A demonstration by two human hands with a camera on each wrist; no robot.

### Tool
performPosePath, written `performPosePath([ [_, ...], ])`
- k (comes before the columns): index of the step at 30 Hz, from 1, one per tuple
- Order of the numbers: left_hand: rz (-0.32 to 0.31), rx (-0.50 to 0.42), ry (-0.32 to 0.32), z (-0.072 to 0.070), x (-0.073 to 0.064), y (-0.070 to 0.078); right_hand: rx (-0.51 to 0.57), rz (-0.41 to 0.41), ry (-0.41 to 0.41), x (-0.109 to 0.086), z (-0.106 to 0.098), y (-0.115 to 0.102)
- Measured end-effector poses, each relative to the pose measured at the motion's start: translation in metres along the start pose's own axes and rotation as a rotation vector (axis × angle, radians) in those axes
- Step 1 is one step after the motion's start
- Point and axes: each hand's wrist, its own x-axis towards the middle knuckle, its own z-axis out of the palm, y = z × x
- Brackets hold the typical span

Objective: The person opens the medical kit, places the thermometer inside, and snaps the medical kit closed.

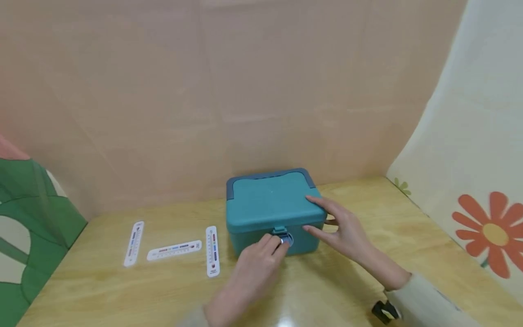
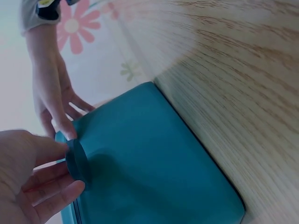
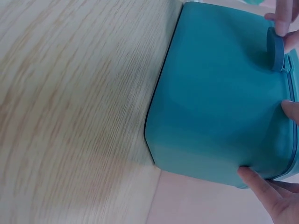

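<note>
While the right hand (image 1: 345, 231) rested on the near right corner of the teal box (image 1: 273, 215), the left hand (image 1: 257, 261) had the round latch (image 2: 78, 161), thumb and fingertips pinching its disc. And the lie of it mattered: the box stood on the table (image 1: 163, 295), long axis running left to right, with the latch on its front wall, beyond the left wrist and a little to its right. So the left was the nearer hand, right on it; the right thumb touched the front just beside, other fingers spread over the lid (image 1: 265, 195) and side, pinching nothing. Smooth, dull plastic it looked, all rounded corners, with a blue-grey band (image 1: 230, 190) framing the back of the lid. Pale, streaky wood grain lay underneath. Off to the left, three flat white strips (image 1: 174, 250), round-ended and printed with scales, lay well apart from the latch.
</note>
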Motion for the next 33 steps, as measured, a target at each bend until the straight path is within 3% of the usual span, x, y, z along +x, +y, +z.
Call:
performPosePath([
  [3,-0.031,-0.049,0.035,-0.002,-0.002,-0.002,0.001,-0.015,-0.002,-0.001,0.003,0.0],
  [10,-0.086,-0.112,0.225,-0.008,-0.001,-0.009,-0.01,-0.041,-0.059,0.003,-0.006,0.001],
  [16,-0.131,-0.105,0.316,-0.016,-0.001,-0.019,-0.012,-0.015,-0.114,0.004,-0.013,-0.001],
  [21,-0.227,-0.112,0.382,-0.021,-0.002,-0.03,-0.017,-0.015,-0.145,0.006,-0.017,-0.004],
  [25,-0.338,-0.157,0.336,-0.023,-0.004,-0.037,0.028,0.016,-0.153,0.006,-0.021,-0.005],
  [30,-0.532,-0.269,0.167,-0.025,-0.012,-0.044,0.067,0.057,-0.128,0.007,-0.026,-0.004],
  [33,-0.606,-0.332,0.083,-0.025,-0.016,-0.049,0.061,0.073,-0.121,0.006,-0.026,-0.002],
])
